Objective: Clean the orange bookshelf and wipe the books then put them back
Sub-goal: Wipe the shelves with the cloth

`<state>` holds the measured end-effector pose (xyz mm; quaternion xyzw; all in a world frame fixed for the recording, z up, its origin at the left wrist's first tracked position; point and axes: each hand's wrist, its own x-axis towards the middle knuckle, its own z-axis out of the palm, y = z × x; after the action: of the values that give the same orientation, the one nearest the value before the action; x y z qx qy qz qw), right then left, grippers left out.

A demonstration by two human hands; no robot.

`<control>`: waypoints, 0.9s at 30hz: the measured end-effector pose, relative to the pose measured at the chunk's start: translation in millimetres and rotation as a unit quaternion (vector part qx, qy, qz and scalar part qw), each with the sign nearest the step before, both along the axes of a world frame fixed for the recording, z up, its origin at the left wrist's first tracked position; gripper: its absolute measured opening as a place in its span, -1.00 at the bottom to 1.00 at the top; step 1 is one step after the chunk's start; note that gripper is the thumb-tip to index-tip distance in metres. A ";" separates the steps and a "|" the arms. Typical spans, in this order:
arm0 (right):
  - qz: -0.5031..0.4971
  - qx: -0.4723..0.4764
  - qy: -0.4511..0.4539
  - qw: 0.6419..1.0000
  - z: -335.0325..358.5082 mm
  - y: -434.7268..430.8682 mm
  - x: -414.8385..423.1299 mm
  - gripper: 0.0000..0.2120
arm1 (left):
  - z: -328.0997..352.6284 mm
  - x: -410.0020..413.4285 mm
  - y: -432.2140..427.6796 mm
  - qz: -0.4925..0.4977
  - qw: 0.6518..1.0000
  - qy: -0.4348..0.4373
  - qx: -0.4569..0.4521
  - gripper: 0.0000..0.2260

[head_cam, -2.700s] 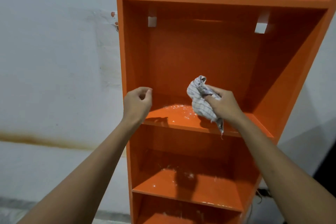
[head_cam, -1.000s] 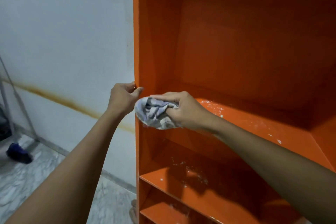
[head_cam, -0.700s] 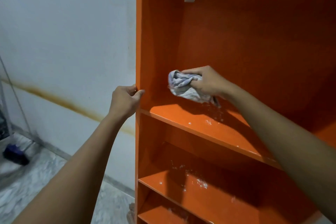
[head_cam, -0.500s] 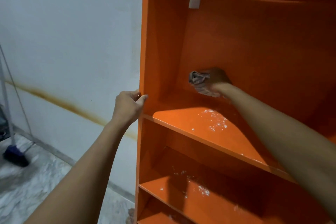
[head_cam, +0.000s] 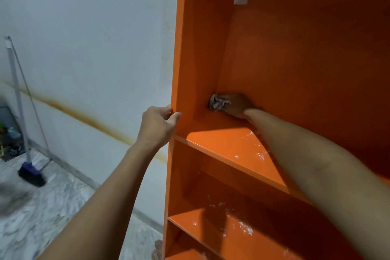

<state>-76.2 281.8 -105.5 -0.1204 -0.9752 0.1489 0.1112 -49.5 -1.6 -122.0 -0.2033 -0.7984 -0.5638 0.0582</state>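
Nearest, the left hand (head_cam: 158,126) grips the front edge of the bookshelf (head_cam: 183,48) at its left side panel. Its fingers curl round the edge and the thumb lies on the inner face, steadying the unit just above the shelf (head_cam: 221,143) being cleaned. It has kept that hold over the last second.

Past it, white specks (head_cam: 253,150) still lie on the shelf's lit front part, partly under the right forearm. More are scattered on the lower shelf (head_cam: 211,221).

Deeper in, the right hand (head_cam: 237,104) is closed round a bunched cloth (head_cam: 217,102) and presses it into the back left corner, where the shelf meets the side and rear panels. A second ago that cloth was out at the front left edge; it has since travelled back into the shadowed corner (the dim light there hides how clean it is).

I judge the wiping of this shelf to be midway: the corner is being dealt with, the front specks are not. No books are in view, so wiping and returning them remains.

Farthest off, a broom (head_cam: 31,175) leans on the stained wall (head_cam: 84,48).
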 end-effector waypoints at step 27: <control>-0.241 -0.188 0.076 0.949 21.5 -1.1 109.0 -0.88 | 5.6 7.4 -3.1 -0.006 1.000 -0.009 -0.014 -0.64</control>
<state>32.8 280.7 -84.0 -0.3590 -0.8601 0.3069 0.1928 -42.1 -4.7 -116.3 -0.2041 -0.8053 -0.5548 0.0448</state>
